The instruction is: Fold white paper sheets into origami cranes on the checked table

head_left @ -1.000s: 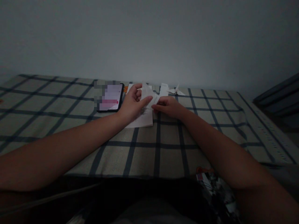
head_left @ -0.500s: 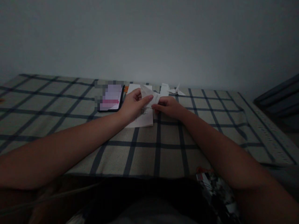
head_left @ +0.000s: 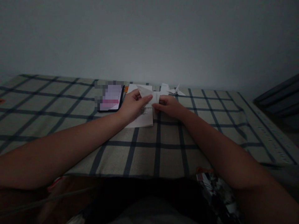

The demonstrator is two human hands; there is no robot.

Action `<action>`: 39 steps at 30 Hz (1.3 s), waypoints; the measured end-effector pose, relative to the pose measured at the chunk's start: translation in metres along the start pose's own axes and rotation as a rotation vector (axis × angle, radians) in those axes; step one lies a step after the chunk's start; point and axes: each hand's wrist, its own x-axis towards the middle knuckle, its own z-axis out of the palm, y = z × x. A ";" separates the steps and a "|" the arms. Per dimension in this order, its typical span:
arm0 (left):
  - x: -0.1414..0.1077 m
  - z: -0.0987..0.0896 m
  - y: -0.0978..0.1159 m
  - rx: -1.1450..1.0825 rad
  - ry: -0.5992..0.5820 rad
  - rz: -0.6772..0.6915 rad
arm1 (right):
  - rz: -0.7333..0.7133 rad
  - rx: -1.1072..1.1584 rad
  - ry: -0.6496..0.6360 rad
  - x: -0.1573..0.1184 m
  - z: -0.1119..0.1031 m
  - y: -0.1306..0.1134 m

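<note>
A folded piece of white paper (head_left: 147,92) is held between both hands, with a pointed corner toward the upper left. My left hand (head_left: 135,101) grips its left side, thumb on top. My right hand (head_left: 167,104) pinches its right edge between thumb and fingers. Beneath them on the checked cloth lies a white sheet (head_left: 146,119) with dark marks, partly covered by my left hand and the folded paper. The room is dim and fine creases are hard to make out.
A phone (head_left: 112,98) with a lit screen lies left of my left hand. Behind my right hand are a white paper strip (head_left: 164,88) and a folded paper figure (head_left: 177,91). The checked cloth (head_left: 144,158) covers the table, which meets a wall (head_left: 149,40).
The folded paper has turned slightly, its pointed corner moving left and its surface lying flatter. My right hand has shifted a little; my left has hardly moved.
</note>
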 end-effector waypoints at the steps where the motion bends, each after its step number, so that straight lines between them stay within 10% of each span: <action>1: 0.000 0.001 0.000 -0.016 0.005 -0.006 | 0.005 0.000 -0.003 0.000 -0.001 0.000; 39: 0.003 -0.007 -0.005 0.073 0.024 0.015 | -0.015 0.108 0.010 0.000 -0.003 -0.004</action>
